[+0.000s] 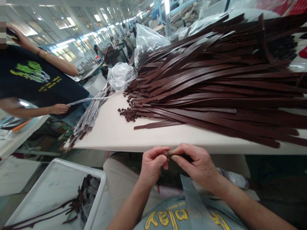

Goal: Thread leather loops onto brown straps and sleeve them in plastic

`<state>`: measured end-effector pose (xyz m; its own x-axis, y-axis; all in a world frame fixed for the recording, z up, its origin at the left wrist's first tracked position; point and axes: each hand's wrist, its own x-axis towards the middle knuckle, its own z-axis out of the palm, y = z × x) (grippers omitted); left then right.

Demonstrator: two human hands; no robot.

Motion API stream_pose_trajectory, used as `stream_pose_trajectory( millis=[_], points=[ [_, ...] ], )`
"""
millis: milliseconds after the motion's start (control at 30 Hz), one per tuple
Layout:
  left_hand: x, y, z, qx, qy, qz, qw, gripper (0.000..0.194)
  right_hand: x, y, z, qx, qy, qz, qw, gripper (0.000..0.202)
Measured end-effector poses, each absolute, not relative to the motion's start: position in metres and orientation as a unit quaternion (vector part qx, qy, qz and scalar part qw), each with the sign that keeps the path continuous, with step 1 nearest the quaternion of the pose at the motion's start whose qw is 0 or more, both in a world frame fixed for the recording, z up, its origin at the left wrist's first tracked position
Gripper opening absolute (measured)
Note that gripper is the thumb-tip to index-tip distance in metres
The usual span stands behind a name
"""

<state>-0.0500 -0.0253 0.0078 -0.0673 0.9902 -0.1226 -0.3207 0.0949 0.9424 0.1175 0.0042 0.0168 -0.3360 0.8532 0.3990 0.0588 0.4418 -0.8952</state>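
Note:
Just in front of the table's near edge, my left hand [153, 163] pinches a small brown loop [166, 154] between thumb and fingers. My right hand [198, 164] is closed on the end of a dark brown strap beside that loop; most of the strap is hidden by the hand. On the white table [107, 134] lies a wide heap of long brown straps [192, 76]. A small pile of brown loops [129, 114] sits at the heap's left end.
Wrapped strips [90, 115] hang over the table's left end, near a person [40, 80] holding a clear strip. Plastic bags [121, 76] stand behind the loops. A white bin [56, 163] with brown scraps is at the lower left.

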Motion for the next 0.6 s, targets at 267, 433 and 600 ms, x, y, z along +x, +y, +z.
stream_pose_trajectory(
  millis=[267,433,600],
  points=[
    [-0.052,-0.027,0.009,0.404,0.486,0.523,0.571,0.032,0.113,0.004,0.017,-0.321,-0.703,0.405,0.489,0.011],
    [-0.064,-0.022,0.012,0.473,0.487,0.524,0.515,0.018,0.117,0.011,0.012,-0.3,-0.724,0.439,0.44,0.008],
    [-0.074,-0.017,0.02,0.495,0.497,0.528,0.478,0.018,0.125,0.014,0.009,-0.32,-0.782,0.38,0.377,0.012]
  ],
)
